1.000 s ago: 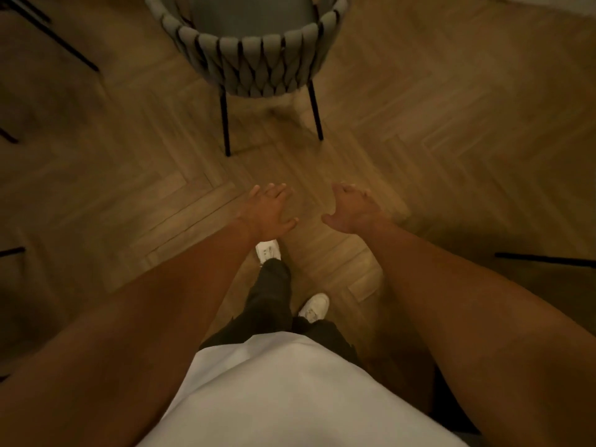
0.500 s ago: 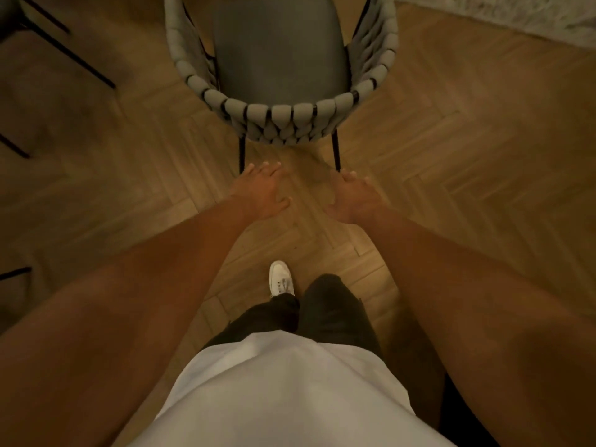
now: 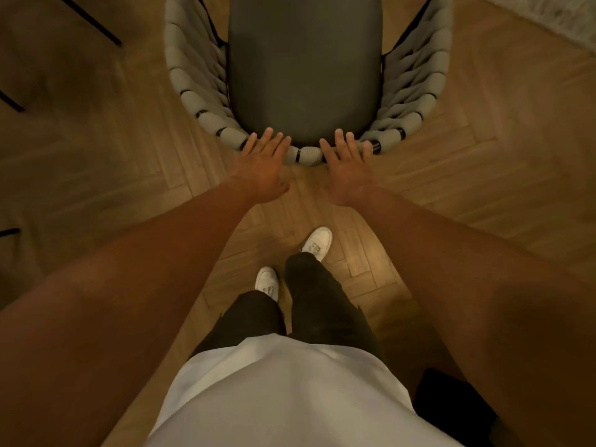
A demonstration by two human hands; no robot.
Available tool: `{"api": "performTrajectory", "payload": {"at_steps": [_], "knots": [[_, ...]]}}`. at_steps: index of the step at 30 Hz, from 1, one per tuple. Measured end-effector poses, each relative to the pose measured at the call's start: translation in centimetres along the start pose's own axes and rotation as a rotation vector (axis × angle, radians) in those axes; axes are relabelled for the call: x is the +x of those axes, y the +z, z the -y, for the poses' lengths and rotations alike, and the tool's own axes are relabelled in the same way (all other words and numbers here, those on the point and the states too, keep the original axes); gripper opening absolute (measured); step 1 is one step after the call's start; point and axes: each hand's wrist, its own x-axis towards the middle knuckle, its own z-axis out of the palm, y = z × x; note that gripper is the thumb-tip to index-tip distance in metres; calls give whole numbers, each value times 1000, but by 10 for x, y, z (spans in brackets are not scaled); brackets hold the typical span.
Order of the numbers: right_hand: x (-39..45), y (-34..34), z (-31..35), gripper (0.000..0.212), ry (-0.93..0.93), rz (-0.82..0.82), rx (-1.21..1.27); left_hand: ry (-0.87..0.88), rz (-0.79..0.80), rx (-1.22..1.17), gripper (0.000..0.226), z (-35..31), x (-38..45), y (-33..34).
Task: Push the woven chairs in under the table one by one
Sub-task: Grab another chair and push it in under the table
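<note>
Seen from overhead, a woven chair [image 3: 303,75] is being touched at the curved top of its backrest, where it is standing on a herringbone wooden floor [image 3: 483,188] directly ahead of the person. The left hand [image 3: 263,169] is being laid flat against the padded rim, its fingers [image 3: 267,140] straight and slightly spread, the tips lying over the woven cords. The right hand [image 3: 346,171] is being held the same way just beside it, fingers [image 3: 340,141] extended and apart, with one short section of the rim showing between the two hands. Nothing is being gripped; both palms are being kept open against the backrest. The dark grey seat cushion [image 3: 304,66] is being framed by the pale woven sides, which are curving away toward the top edge. Both bare forearms are being stretched forward from the lower corners. Below them, white shoes [image 3: 317,243], dark trousers [image 3: 319,304] and a white shirt [image 3: 283,398] are being shown. Thin black legs of other furniture [image 3: 93,22] are being caught at the far left, and a pale rug's edge [image 3: 554,17] at the upper right. No bench is being shown within the view.
</note>
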Motion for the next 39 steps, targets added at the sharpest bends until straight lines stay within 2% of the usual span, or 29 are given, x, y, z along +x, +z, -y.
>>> {"api": "performTrajectory", "payload": {"at_steps": [3,6,10,13,23,30,39], "knots": [[31,-10,-10,88,-65,52,-74,-32,55,15,88,1,25,-3],[56,-24,-17,72,-80,135,-48,-25,128,56,78,0,45,-10],[64,-28,-18,47,-31,184,-61,-72,149,87,43,-3,55,-19],[62,-25,-14,42,14,141,-84,-89,135,62,29,-4,54,-23],[7,14,10,40,103,141,-36,62,124,92,28,-11,6,1],[-61,62,54,32,274,117,106,246,132,177,34,-10,-43,28],[-143,113,123,35,486,128,280,471,133,288,35,-8,-105,55]]}}
